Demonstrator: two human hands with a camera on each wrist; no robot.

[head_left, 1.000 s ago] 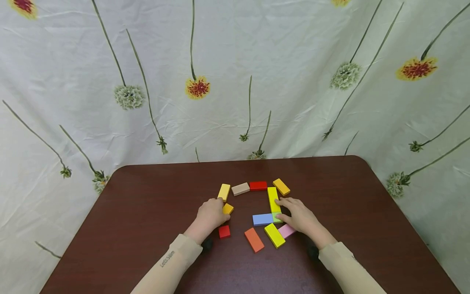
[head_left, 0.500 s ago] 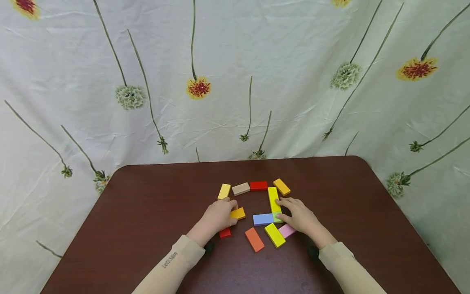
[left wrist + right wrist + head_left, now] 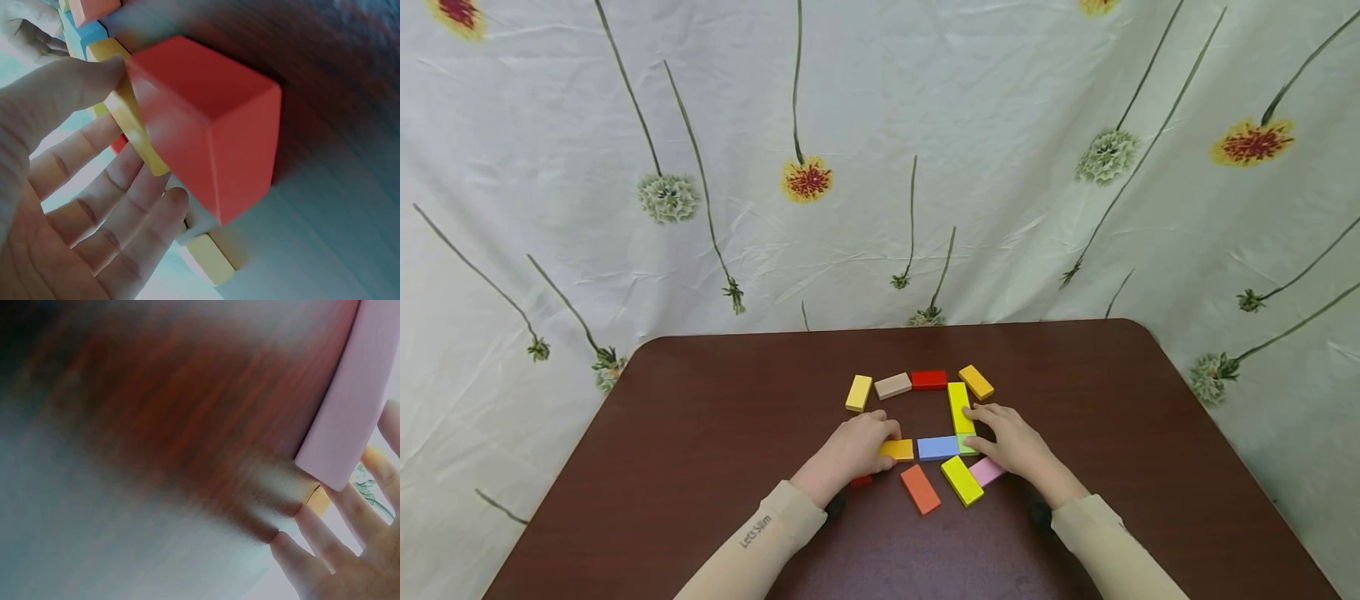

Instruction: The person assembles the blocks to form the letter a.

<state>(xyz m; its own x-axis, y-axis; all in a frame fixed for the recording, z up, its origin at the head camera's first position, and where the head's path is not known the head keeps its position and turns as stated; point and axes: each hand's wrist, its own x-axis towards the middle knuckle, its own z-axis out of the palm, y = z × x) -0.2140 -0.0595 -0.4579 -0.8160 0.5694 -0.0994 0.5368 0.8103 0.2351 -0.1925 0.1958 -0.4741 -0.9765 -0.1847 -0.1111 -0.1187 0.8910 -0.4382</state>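
Note:
My left hand (image 3: pixel 852 450) pinches an orange-yellow block (image 3: pixel 899 450) between thumb and fingers. That block lies flat on the table, its right end close to the left end of a blue block (image 3: pixel 937 448). The left wrist view shows the thumb on one long side of it, with a red block (image 3: pixel 212 119) large in front. My right hand (image 3: pixel 1017 442) is spread, fingertips at a long yellow block (image 3: pixel 958 406) and thumb at a light green block (image 3: pixel 967 445). Beneath the right palm lies a pink block (image 3: pixel 350 406), partly covered in the head view.
Along the far side lie a pale yellow block (image 3: pixel 859 392), a beige block (image 3: pixel 892 386), a red block (image 3: pixel 928 380) and an orange-yellow block (image 3: pixel 976 382). Nearer are an orange-red block (image 3: pixel 921 489) and a tilted yellow block (image 3: pixel 962 481). A flowered cloth (image 3: pixel 1000 167) hangs behind the brown table (image 3: pixel 715 392).
My left hand has moved right and slightly nearer with the orange-yellow block, turning it in line with the blue block. My right hand has stayed in place.

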